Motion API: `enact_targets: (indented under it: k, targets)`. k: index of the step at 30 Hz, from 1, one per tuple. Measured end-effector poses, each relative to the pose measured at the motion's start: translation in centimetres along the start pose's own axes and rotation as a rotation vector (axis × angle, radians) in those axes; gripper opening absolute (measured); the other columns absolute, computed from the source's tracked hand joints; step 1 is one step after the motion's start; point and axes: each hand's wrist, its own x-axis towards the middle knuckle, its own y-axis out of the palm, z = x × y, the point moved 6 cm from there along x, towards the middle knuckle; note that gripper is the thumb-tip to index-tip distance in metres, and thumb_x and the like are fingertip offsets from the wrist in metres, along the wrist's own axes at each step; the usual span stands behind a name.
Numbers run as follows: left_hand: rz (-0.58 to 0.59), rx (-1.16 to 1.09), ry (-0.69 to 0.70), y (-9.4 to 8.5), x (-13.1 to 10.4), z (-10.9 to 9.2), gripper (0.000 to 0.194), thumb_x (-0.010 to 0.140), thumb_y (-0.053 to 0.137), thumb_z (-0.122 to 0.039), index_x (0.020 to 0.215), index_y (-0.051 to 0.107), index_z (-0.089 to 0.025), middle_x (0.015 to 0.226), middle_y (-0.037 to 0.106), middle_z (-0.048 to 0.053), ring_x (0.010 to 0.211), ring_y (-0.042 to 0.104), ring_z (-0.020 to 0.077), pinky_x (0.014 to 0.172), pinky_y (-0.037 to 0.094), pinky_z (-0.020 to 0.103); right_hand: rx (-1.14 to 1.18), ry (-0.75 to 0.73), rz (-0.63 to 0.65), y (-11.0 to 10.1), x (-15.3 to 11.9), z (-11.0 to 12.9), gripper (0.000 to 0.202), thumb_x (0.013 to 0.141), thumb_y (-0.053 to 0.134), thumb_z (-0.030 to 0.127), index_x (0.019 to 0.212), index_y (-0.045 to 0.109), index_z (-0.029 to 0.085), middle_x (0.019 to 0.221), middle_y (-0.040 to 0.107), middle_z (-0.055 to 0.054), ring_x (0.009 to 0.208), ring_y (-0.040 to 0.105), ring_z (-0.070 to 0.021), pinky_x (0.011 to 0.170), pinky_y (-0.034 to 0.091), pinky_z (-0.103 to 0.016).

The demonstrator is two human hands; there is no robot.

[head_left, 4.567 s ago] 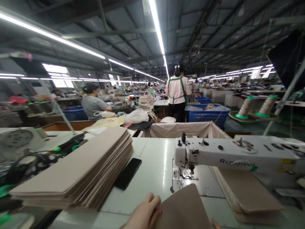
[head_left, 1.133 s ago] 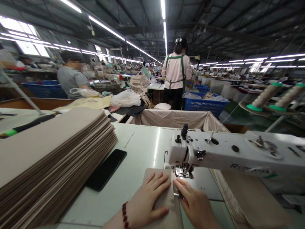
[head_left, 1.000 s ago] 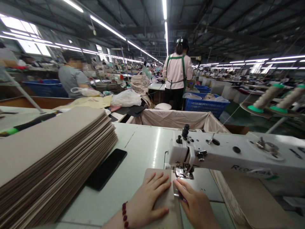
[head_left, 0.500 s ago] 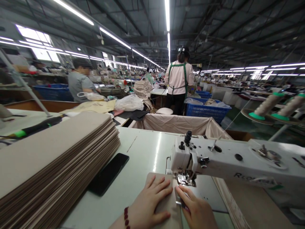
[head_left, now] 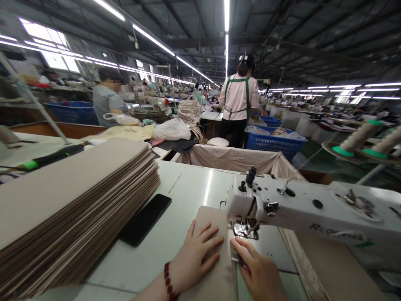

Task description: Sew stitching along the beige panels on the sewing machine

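Note:
My left hand [head_left: 200,255] lies flat with spread fingers on a beige panel [head_left: 211,217], which rests on the table along the left side of the sewing machine's [head_left: 266,205] foot. A dark red bead bracelet is on that wrist. Just below the presser foot [head_left: 242,230], my right hand [head_left: 258,265] is curled at the panel's right edge, index finger stretched toward the foot. Under its fingers shows a small metal tool [head_left: 234,256] with a pinkish part, mostly hidden by the hand. The panel's right edge reaches the foot.
A tall stack of beige panels [head_left: 94,188] stands on the left, beside a black phone [head_left: 145,219]. More panels [head_left: 332,259] lie under the machine arm. Thread cones [head_left: 360,138] stand at right. Behind the table is a cloth-lined bin [head_left: 232,159]; two people work beyond it.
The beige panel has slid forward, away from me, past the presser foot. My left hand has shifted slightly back on it; my right hand stays by the foot. The view has tilted slightly.

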Motion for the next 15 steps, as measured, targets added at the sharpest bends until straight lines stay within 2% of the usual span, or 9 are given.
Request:
enact_targets:
  k: [15]
  targets:
    - [0.006, 0.004, -0.007, -0.08, 0.13, -0.13, 0.039, 0.096, 0.049, -0.028, 0.133, 0.051, -0.038, 0.144, 0.045, 0.002, 0.137, 0.033, 0.0305, 0.111, 0.008, 0.065, 0.024, 0.014, 0.005, -0.48, 0.01, 0.15, 0.071, 0.076, 0.042, 0.002, 0.141, 0.042, 0.032, 0.143, 0.048, 0.0, 0.107, 0.062, -0.0199, 0.092, 0.052, -0.034]
